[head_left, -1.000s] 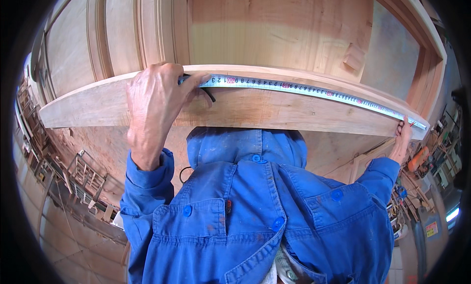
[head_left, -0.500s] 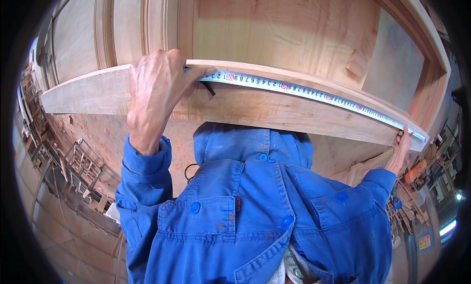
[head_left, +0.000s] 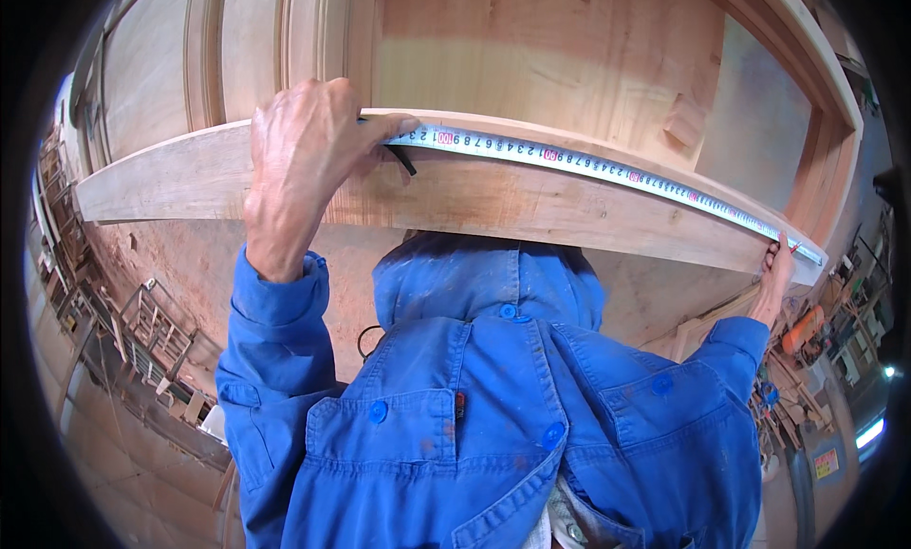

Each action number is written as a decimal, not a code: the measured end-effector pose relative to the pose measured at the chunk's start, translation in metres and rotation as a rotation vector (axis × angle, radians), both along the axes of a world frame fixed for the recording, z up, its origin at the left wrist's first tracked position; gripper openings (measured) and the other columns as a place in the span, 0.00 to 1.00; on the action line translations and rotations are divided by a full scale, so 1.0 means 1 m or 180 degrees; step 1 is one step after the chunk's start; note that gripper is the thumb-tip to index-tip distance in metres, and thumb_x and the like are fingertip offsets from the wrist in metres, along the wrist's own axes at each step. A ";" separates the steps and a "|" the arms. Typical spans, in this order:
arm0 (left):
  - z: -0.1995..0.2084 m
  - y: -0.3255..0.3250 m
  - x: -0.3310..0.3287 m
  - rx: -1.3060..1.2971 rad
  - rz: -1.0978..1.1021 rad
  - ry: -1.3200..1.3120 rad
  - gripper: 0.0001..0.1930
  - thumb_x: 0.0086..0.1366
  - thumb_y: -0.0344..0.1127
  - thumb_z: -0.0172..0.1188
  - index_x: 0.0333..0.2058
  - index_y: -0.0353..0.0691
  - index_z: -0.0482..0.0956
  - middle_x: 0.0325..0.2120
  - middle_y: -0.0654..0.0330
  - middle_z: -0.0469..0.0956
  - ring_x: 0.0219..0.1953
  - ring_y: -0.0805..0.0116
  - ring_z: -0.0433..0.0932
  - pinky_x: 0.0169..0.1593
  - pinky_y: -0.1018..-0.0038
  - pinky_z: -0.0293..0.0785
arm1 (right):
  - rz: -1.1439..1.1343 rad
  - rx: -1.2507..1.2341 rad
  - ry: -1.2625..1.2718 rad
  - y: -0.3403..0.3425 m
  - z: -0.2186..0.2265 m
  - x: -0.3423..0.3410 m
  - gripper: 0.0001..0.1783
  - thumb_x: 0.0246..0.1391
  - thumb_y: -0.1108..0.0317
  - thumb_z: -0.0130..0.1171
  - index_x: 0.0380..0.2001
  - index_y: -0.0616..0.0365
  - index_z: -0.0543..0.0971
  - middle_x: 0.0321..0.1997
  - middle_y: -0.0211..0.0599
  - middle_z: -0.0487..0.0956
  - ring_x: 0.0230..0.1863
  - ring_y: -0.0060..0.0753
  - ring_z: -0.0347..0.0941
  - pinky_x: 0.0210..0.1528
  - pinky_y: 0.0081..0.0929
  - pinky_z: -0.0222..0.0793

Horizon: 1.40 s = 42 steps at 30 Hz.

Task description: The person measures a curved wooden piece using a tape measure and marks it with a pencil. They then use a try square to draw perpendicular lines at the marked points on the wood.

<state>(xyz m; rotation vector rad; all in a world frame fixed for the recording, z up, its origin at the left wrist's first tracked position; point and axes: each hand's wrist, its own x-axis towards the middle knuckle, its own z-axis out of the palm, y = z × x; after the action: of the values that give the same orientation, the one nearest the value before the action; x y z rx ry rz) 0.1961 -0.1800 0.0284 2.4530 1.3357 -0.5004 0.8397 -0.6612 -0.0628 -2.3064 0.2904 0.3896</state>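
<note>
A tape measure (head_left: 569,162) is stretched along the upper edge of a long wooden board (head_left: 531,203), its white blade curving off to the right. My left hand (head_left: 306,160) is closed around the tape's case, which it mostly hides, with the thumb lying along the blade. A black strap (head_left: 402,158) dangles below that thumb. At the board's right end, my right hand (head_left: 778,269) grips near the tip of the blade, index finger up against it and the other fingers curled. Something small and reddish shows by these fingers, too small to name.
Beyond the board lies a large panelled wooden frame (head_left: 541,84), with a small wood block (head_left: 683,119) on it. Wooden racks (head_left: 161,331) stand at the lower left. An orange tool (head_left: 803,329) and scattered timber are at the right.
My left hand has shifted slightly up along with the tape's near end. My right hand stays at the blade's far end. The view has moved a little.
</note>
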 end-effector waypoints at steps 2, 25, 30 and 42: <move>0.005 -0.003 0.006 -0.0090 0.0084 0.0111 0.31 0.58 0.63 0.72 0.18 0.36 0.86 0.09 0.58 0.77 0.14 0.63 0.78 0.23 0.66 0.73 | 0.0011 -0.0058 -0.0064 0.001 0.000 0.001 0.17 0.64 0.51 0.68 0.27 0.47 0.77 0.18 0.20 0.72 0.11 0.15 0.56 0.13 0.19 0.43; -0.001 -0.007 -0.004 0.0182 0.0026 -0.0276 0.30 0.57 0.62 0.74 0.17 0.36 0.85 0.08 0.55 0.75 0.12 0.60 0.77 0.20 0.66 0.73 | 0.0019 -0.0109 0.0162 0.002 0.002 0.012 0.21 0.64 0.47 0.68 0.24 0.45 0.74 0.16 0.20 0.71 0.09 0.14 0.53 0.11 0.19 0.40; -0.004 -0.007 -0.004 0.0105 0.0048 -0.0379 0.30 0.57 0.61 0.74 0.17 0.35 0.85 0.09 0.54 0.75 0.12 0.60 0.77 0.20 0.66 0.74 | 0.0042 -0.0114 0.0114 0.002 0.002 0.010 0.20 0.64 0.48 0.68 0.24 0.45 0.75 0.16 0.21 0.71 0.09 0.15 0.54 0.11 0.19 0.41; -0.002 -0.008 -0.003 0.0132 0.0119 -0.0284 0.30 0.56 0.61 0.74 0.19 0.34 0.85 0.11 0.52 0.77 0.14 0.57 0.81 0.22 0.64 0.76 | 0.0042 -0.0188 0.0054 0.000 0.001 0.013 0.21 0.63 0.48 0.69 0.24 0.46 0.75 0.17 0.21 0.71 0.09 0.15 0.53 0.11 0.19 0.41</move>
<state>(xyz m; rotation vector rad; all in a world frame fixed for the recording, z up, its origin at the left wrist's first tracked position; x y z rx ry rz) 0.1934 -0.1883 0.0264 2.4475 1.3660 -0.3535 0.8524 -0.6615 -0.0618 -2.3648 0.2989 0.4125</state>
